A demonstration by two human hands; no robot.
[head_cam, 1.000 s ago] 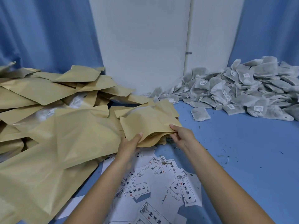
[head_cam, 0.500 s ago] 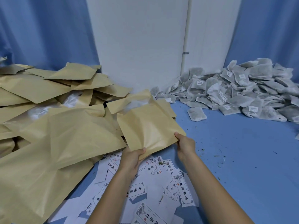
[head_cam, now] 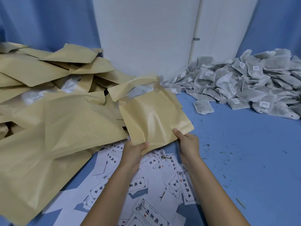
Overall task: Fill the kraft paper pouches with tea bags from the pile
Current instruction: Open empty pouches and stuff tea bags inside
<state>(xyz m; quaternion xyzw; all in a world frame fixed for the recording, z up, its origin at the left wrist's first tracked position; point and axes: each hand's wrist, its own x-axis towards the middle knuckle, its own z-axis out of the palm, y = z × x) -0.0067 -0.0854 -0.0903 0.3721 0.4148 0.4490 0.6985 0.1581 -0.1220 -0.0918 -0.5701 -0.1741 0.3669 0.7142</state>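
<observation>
Left hand and right hand pinch the bottom corners of one kraft pouch, fingers clamped on its near edge, raised over the labels. The mouth points away; best spread it wide before reaching right to the tea bag pile on the blue table.

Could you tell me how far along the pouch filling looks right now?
Done: some pouches in the kraft heap show white contents through their windows, so they look filled. In hand: the left hand and right hand hold one pouch by its bottom edge; whether it holds tea cannot be told. Left: a large tea bag pile waits at the right, with one loose tea bag in front.
</observation>
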